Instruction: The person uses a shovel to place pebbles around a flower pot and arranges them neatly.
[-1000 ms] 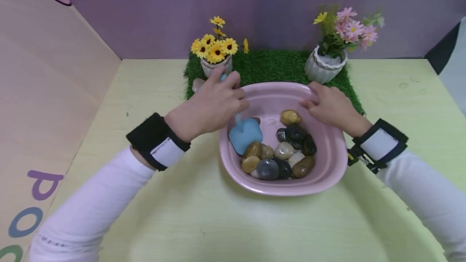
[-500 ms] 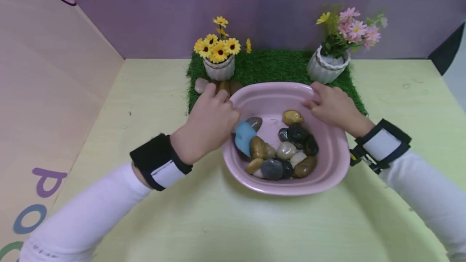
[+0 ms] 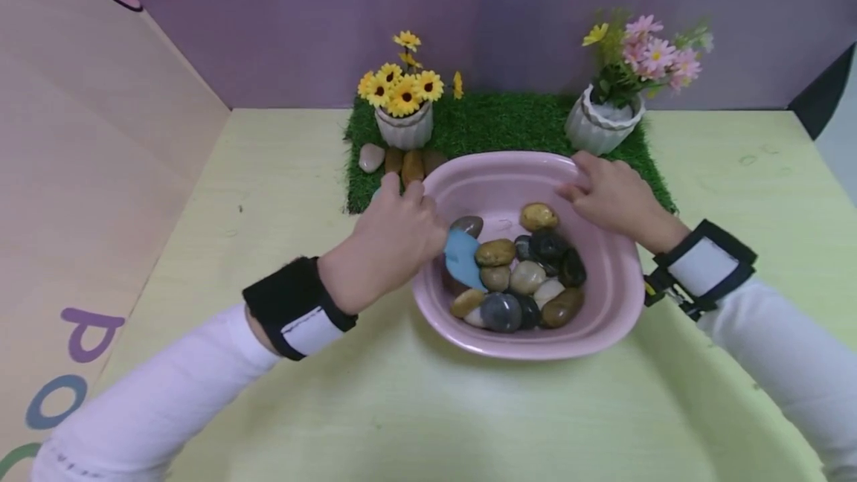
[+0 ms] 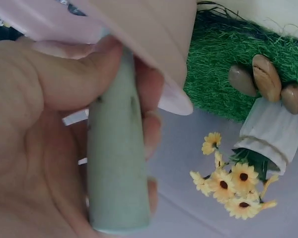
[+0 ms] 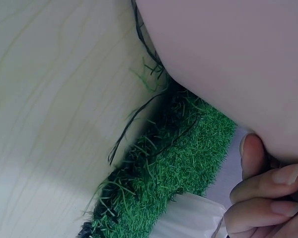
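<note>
In the head view my left hand [image 3: 398, 244] grips a small blue shovel at the left rim of a pink basin [image 3: 525, 349]. Its blade [image 3: 462, 257] is down inside, against the stones, tilted and partly covered by my hand. The left wrist view shows thumb and fingers wrapped round the tapered handle [image 4: 116, 163]. Several smooth stones lie in the basin, among them a brown one [image 3: 495, 252] beside the blade and a dark grey one [image 3: 501, 312]. My right hand [image 3: 612, 195] holds the basin's far right rim between thumb and fingers; the right wrist view shows its curled fingers [image 5: 260, 215].
Behind the basin lies a green turf mat [image 3: 498, 121]. Upon it stand a pot of yellow flowers [image 3: 405, 127] and a pot of pink flowers [image 3: 598, 125]. Several stones [image 3: 413, 166] sit before the left pot. A purple wall [image 3: 495, 21] rises behind the table [image 3: 335, 407].
My left hand has come down and nearer, tipping the shovel. The blade has shifted rightward, and a brown stone beside it has rolled right. My right hand stays on the rim.
</note>
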Demonstrator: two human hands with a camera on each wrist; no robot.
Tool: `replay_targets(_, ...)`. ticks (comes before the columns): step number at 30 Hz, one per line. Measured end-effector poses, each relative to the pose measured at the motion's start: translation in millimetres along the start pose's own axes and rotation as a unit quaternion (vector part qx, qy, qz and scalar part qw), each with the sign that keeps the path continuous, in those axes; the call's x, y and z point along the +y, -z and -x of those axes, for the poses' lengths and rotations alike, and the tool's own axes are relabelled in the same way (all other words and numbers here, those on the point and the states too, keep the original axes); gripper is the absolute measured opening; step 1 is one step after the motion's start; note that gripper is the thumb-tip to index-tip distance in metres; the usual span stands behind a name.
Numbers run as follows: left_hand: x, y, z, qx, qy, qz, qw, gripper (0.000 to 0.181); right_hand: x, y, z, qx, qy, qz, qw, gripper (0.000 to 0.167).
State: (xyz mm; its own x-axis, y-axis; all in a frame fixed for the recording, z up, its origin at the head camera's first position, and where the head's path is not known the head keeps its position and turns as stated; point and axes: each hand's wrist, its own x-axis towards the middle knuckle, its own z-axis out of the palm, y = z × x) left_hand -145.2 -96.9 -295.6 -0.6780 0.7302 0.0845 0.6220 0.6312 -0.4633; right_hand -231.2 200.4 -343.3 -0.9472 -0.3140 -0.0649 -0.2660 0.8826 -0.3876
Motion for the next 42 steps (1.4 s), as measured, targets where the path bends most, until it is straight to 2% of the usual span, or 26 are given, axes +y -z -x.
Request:
replay_targets(3, 0.5, 2.2, -2.3, -0.005, -0.008, 0.017, 0.9998, 0.013, 1, 0, 0.1, 0.002, 0.002, 0.0, 1.0, 0.025)
replay_targets(8, 1.7, 4.9, -5.5, -0.034, -0.018, 0.064, 0.9972, 0.01, 3, 0, 0.3, 0.003, -0.001, 0.001, 1.0, 0.024)
replay_targets(11, 7.9, 1.2, -8.0, -0.031, -0.01, 0.087, 0.9956, 0.012, 3, 0, 0.4, 0.005, 0.0, 0.001, 1.0, 0.024)
replay_targets(15, 22.1, -6.5, -13.1, 0.002, 0.01, 0.092, 0.9957, 0.02, 3, 0, 0.4, 0.006, 0.002, -0.002, 1.0, 0.024)
replay_targets(18, 31.8, -7.3, -15.7, 0.009, 0.024, 0.112, 0.9933, 0.024, 2, 0, 0.3, 0.003, 0.003, -0.004, 1.0, 0.025)
replay_targets(20, 37.2, -5.0, -16.7, -0.007, 0.031, 0.134, 0.9905, 0.024, 2, 0, 0.2, 0.003, 0.002, -0.003, 1.0, 0.025)
replay_targets(22, 41.7, -1.4, -17.2, -0.038, 0.036, 0.147, 0.9877, 0.019, 1, 1, 0.0, 0.004, 0.001, -0.001, 1.0, 0.025)
replay_targets(25, 48.3, 4.3, -17.3, -0.091, 0.05, 0.151, 0.9831, 0.019, 1, 1, -0.4, 0.006, 0.0, 0.001, 1.0, 0.025)
replay_targets(27, 52.4, 7.4, -16.5, -0.104, 0.067, 0.145, 0.9816, 0.021, 1, 1, -1.0, 0.005, 0.002, 0.001, 1.0, 0.026)
replay_targets(32, 60.1, 9.3, -17.2, -0.073, 0.11, 0.154, 0.9793, 0.027, 1, 1, 0.0, 0.01, 0.0, 0.007, 0.9999, 0.026)
replay_targets(34, 61.6, 7.1, -18.7, -0.063, 0.112, 0.158, 0.979, 0.026, 1, 0, 0.8, 0.011, 0.001, 0.005, 0.9999, 0.026)
replay_targets(37, 60.0, 3.4, -20.9, -0.068, 0.1, 0.169, 0.9782, 0.024, 1, -1, 1.2, 0.009, 0.007, -0.001, 0.9999, 0.025)
replay_targets(39, 56.2, 1.3, -23.1, -0.08, 0.092, 0.197, 0.9729, 0.024, 0, -1, 1.2, 0.006, 0.008, -0.003, 0.9999, 0.025)
replay_targets(41, 50.4, 1.4, -27.0, -0.12, 0.09, 0.251, 0.9562, 0.023, 0, 0, 1.5, 0.005, 0.005, 0.0, 1.0, 0.025)
replay_targets(42, 47.5, 1.6, -29.5, -0.146, 0.095, 0.284, 0.943, 0.023, 0, 1, 1.8, 0.005, 0.003, 0.001, 1.0, 0.025)
